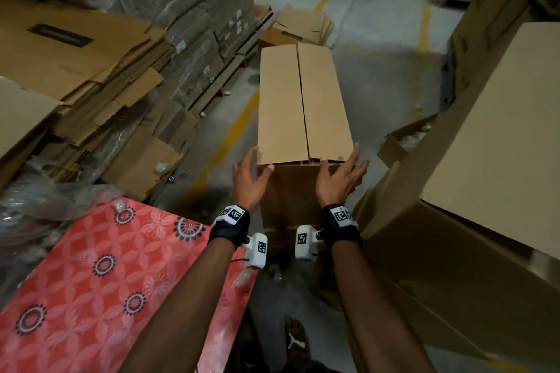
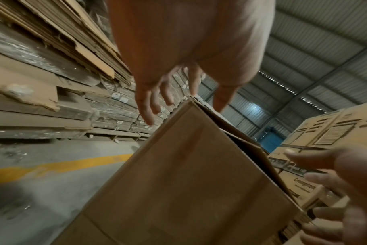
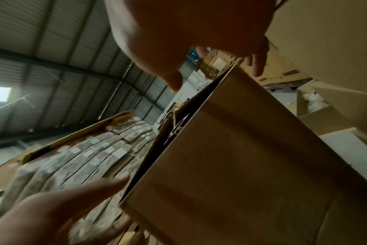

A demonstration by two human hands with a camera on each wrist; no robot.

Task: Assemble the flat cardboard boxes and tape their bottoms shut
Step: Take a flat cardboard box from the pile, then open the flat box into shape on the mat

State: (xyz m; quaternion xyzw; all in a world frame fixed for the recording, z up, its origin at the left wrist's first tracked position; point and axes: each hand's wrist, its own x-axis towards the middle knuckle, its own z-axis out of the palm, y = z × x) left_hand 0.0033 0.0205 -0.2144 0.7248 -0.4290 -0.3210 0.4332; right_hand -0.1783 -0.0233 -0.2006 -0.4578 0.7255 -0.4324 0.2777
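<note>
On my left lies the stack of flat boxes [image 1: 81, 70], not yet put up. My left hand [image 1: 247, 180] is released, fingers spread at the near left corner of the standing box [image 1: 303, 106] on the floor. Its flaps are folded together but I see no tape on the seam. My right hand [image 1: 339, 177] is released too, at the right corner.

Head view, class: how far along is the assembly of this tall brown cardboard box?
Done: the tall brown cardboard box stands erected, top flaps folded together. In hand: left hand and right hand, fingers spread, at its near corners. Left: no tape shows on the seam, so sealing remains.
</note>
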